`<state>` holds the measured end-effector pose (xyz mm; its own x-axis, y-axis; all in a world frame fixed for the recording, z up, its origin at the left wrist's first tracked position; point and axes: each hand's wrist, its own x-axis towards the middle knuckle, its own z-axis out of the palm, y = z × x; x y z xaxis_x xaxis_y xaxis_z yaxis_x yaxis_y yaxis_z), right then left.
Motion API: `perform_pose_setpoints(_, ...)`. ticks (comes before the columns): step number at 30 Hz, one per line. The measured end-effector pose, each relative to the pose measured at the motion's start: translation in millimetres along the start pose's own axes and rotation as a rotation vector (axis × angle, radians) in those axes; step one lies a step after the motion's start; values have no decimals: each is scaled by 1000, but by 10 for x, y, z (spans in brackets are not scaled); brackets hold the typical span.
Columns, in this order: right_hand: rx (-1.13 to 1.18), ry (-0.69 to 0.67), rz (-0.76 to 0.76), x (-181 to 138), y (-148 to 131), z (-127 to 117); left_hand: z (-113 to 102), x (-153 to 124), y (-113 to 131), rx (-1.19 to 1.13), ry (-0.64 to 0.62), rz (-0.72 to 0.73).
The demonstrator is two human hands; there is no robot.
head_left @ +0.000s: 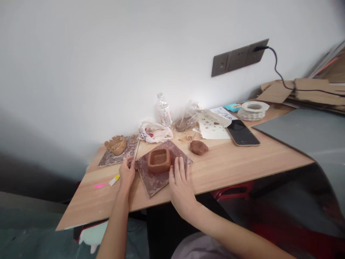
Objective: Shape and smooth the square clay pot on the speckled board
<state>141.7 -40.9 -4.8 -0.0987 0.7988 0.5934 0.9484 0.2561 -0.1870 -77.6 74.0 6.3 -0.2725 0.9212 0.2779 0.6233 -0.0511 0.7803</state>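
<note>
A square brown clay pot (pixel 159 160) stands on a dark mottled tile (pixel 151 181) near the table's front edge. My left hand (pixel 126 173) is closed on a thin wooden stick (pixel 136 149) at the tile's left corner. My right hand (pixel 180 183) lies flat, fingers stretched out, on the tile's right side just beside the pot. Behind the tile lies a lump of brown clay (pixel 198 147).
A second tile (pixel 107 159) at the left carries a crown-shaped clay piece (pixel 116 145). Along the wall are a plastic bottle (pixel 164 112), plastic bags (pixel 155 132), paper sheets (pixel 212 127), a phone (pixel 243 132) and a tape roll (pixel 253 110). A grey board (pixel 304 133) lies at right.
</note>
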Motion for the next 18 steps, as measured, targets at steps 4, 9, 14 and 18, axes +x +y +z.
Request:
perform_pose_setpoints(4,-32,72,12,40,0,-2,-10,5,11,5,1,2)
perform_pose_setpoints(9,-32,49,-2,44,-53,15,-34,10,28,10,-5,9)
perform_pose_setpoints(14,-15,13,13,-37,15,8,-44,13,38,10,-20,9)
perform_pose_setpoints(18,-17,-47,61,68,140,5,-46,13,47,12,-24,-4)
